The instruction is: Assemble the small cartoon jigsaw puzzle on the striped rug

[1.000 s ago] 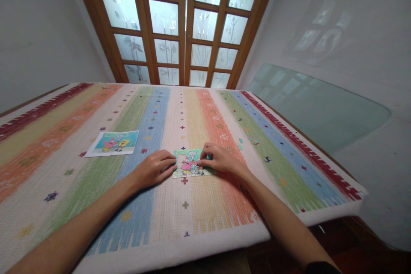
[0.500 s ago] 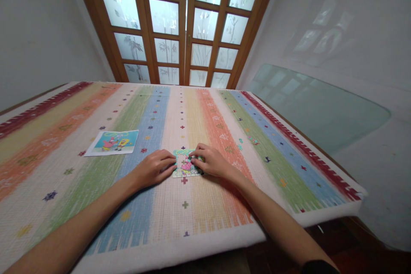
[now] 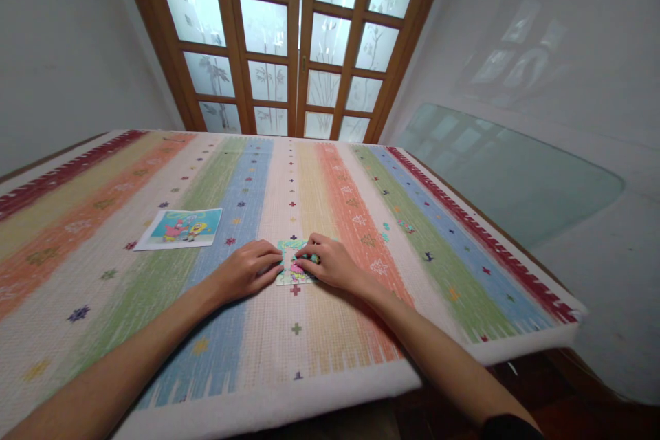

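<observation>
A small, partly filled jigsaw puzzle (image 3: 289, 279) with a green border and pink cartoon parts lies flat on the striped cloth (image 3: 330, 330). Against its left edge, my left hand (image 3: 255, 266) is closed, fingers bent and tips on the border. My right hand (image 3: 330, 261) covers the puzzle's right half, its thumb and fingers pinched low over the middle. A puzzle piece seems to be under those fingertips, but they mostly hide it. A pale gap shows in the puzzle's left part, between the two hands.
A printed cartoon picture (image 3: 181, 228) lies to the left of the puzzle. Several loose puzzle pieces (image 3: 406, 226) rest to the right. Beyond the table stand wooden doors (image 3: 296, 69) with frosted panes; a glass panel (image 3: 510, 172) is along the right wall.
My right hand has shifted slightly left over the puzzle, its fingertips now nearer the middle. The left hand stays at the puzzle's left edge.
</observation>
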The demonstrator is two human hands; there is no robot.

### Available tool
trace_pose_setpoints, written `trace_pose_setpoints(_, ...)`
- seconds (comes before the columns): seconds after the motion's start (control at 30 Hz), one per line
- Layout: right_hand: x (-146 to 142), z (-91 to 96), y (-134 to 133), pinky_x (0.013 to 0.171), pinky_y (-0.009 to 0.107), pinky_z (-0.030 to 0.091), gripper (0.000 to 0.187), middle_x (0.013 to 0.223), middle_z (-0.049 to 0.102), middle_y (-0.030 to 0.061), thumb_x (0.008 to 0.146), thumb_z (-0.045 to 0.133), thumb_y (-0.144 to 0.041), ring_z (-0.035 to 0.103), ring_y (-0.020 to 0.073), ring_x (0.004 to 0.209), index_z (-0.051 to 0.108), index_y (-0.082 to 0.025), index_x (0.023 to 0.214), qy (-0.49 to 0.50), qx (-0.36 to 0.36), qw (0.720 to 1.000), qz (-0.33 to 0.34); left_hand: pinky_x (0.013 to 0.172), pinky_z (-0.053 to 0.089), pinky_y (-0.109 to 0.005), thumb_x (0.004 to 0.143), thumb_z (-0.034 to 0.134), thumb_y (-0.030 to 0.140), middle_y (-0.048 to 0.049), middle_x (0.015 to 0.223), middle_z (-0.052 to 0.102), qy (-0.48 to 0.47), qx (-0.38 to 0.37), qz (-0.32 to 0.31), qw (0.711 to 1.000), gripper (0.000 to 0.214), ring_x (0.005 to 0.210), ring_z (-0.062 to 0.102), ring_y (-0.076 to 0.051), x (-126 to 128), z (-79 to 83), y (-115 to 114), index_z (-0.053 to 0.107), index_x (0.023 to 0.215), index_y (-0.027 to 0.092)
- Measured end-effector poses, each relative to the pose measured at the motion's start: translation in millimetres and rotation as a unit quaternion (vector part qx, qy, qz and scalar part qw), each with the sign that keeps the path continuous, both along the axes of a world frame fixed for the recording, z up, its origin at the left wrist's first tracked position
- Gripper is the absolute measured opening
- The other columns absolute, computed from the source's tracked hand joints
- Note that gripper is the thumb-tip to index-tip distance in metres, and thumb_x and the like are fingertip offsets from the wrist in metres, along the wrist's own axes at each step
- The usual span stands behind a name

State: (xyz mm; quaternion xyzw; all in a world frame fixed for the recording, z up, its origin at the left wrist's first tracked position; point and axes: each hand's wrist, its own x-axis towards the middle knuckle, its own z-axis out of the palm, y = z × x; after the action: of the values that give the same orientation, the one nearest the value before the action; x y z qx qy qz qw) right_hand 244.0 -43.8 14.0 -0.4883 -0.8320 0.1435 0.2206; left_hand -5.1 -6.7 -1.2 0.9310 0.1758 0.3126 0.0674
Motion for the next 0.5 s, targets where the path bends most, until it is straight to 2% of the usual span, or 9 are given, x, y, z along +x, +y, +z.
trace_pose_setpoints(0.33, -10.0, -1.4, -1.1, 0.07, 0.029, 0.04, 0.012, 0.09, 0.063, 0.0045, 0.095, 0.07, -0.028, 0.058, 0.0177, 0.081, 0.078, -0.02, 0.093, -0.025, 0.01, 0.999, -0.021, 0.082, 0.058, -0.035, 0.102, 0.057, 0.023, -0.0094, 0.097, 0.074, 0.006, 0.007, 0.002, 1.0, 0.018, 0.089, 0.068, -0.021, 0.4, 0.7, -0.7, 0.073, 0.102, 0.016)
trace_pose_setpoints(0.5, -10.5, -1.1, -1.7, 0.073, 0.028, 0.041, 0.01, 0.092, 0.064, 0.0042, 0.094, 0.07, -0.024, 0.059, 0.0166, 0.082, 0.078, -0.019, 0.097, -0.006, 0.007, 1.0, -0.013, 0.083, 0.058, -0.036, 0.102, 0.056, 0.023, -0.0094, 0.096, 0.074, 0.009, 0.003, 0.004, 1.0, 0.018, 0.089, 0.068, -0.021, -0.1, 0.5, -1.0, 0.074, 0.102, 0.017)
